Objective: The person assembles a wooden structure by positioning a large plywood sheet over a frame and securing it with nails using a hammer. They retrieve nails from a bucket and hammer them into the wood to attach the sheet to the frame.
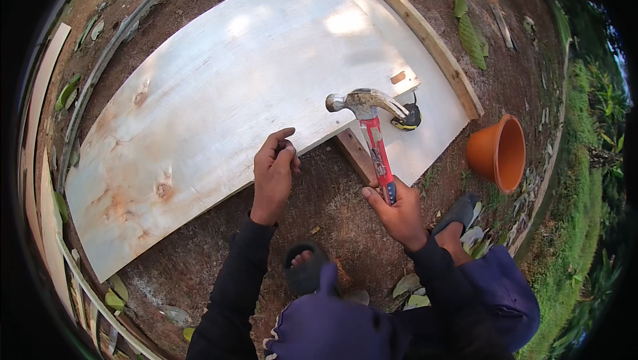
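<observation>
My right hand (400, 215) is closed around the lower end of a claw hammer (375, 142) with a red and blue handle. The hammer's head is raised, its claw pointing right. My left hand (273, 175) is curled at the near edge of a pale plywood sheet (226, 81), thumb and fingers drawn together. Whatever they pinch, if anything, is too small to make out. Just beyond the claw, a black and yellow tape measure (410, 118) sits by the sheet's right corner.
Another plywood sheet (442, 104) lies beneath, with a wooden batten (425, 34) along its far right side. A short wood piece (355, 154) sticks out underneath. An orange bucket (488, 154) lies tilted at right. Long boards (46, 94) line the left. Leaves dot the soil.
</observation>
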{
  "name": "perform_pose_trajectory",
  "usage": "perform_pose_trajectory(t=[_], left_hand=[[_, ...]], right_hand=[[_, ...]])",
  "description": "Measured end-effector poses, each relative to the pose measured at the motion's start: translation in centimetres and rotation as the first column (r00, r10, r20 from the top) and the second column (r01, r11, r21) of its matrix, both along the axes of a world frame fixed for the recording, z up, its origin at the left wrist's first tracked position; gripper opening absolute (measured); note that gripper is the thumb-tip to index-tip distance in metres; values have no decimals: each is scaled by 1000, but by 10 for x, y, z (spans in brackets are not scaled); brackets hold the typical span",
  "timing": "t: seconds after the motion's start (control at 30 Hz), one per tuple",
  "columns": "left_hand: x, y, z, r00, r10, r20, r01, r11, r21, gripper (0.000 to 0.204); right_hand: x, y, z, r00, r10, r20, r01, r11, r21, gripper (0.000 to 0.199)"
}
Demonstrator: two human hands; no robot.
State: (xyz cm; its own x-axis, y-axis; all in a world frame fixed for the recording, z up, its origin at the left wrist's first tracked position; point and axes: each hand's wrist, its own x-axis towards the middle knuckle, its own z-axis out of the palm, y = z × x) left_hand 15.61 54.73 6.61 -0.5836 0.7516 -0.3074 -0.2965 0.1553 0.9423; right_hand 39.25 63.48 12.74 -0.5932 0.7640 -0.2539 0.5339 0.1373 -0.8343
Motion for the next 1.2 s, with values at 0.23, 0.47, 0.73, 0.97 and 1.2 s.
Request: perform_pose_trajectory(t=[0.23, 0.47, 0.73, 0.97, 1.2], left_hand=[[65, -17, 14, 586, -238, 774, -102, 926, 363, 43], [73, -18, 12, 626, -245, 740, -59, 931, 359, 49], [70, -25, 11, 617, -269, 740, -27, 932, 361, 48], [77, -37, -7, 775, -210, 596, 165, 978, 129, 18], [40, -35, 4, 976, -82, 202, 81, 997, 10, 15]], right_hand=[[-32, -23, -9, 941, -289, -176, 135, 797, -589, 15], [-28, -28, -12, 948, -307, -87, 159, 690, -706, 11], [-23, -28, -18, 885, -447, -130, 215, 640, -738, 13], [-23, -30, -20, 928, -364, -81, 203, 676, -708, 13], [-14, -33, -30, 947, -309, -86, 180, 735, -654, 14]])
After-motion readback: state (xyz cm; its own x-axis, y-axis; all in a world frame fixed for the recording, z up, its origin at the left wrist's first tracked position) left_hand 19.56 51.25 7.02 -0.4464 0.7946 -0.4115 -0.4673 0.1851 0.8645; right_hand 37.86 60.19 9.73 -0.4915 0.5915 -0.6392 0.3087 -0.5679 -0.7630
